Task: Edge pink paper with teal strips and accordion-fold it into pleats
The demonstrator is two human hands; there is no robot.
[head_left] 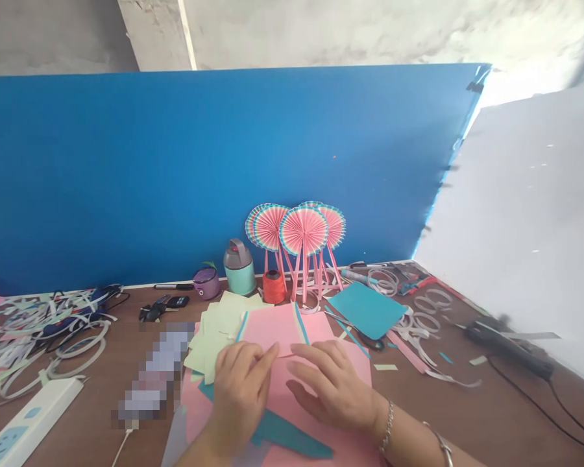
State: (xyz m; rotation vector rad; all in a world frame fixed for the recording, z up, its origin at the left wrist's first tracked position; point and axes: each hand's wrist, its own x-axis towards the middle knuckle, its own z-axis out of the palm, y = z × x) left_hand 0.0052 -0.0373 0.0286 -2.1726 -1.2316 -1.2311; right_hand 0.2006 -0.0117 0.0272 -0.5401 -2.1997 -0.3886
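Blue partition board [175, 175] backs a cluttered brown worktop [467, 415] where a person's hands work on a pink paper sheet [272, 327] with blue-edged sides, lying at the near centre. The left hand [241, 389] rests with its fingers curled down on the sheet's folded edge. The right hand [331, 386], with a bracelet at the wrist, lies spread and flat beside it. Neither grips anything, and both seem to be pressing a crease down. At twelve o'clock from the hands, finished pink paper fans [303, 231] lean against the board, with an orange ribbon spool [273, 287] and a teal bottle [239, 267] just beside them. A teal sheet [367, 309] lies at two o'clock, pale green sheets [214, 331] at ten and a white power strip [26, 421] at nine. No brand or writing is readable; one patch is blurred out.
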